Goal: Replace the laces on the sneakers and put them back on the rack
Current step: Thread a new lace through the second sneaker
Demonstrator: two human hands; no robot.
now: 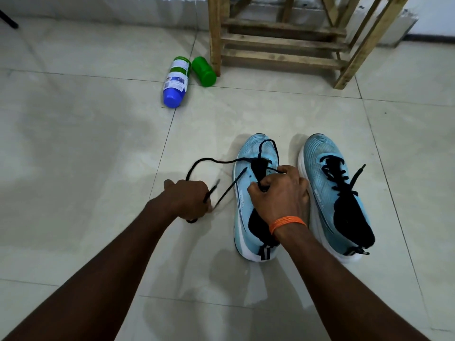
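1. The left hand point(189, 200) is fisted round the free end of the black lace point(209, 160). The right hand point(278, 193) grips the same lace at the eyelets of the half-laced sneaker point(256, 148), which stands on the tiled floor beside the laced sneaker point(320, 153), near the wooden rack point(283, 40).
2. Risk: a hard pull to the left could drag the lace out of the eyelets, or leave its ends uneven.
3. The slack loop could also snag on the toe, tipping the shoe.
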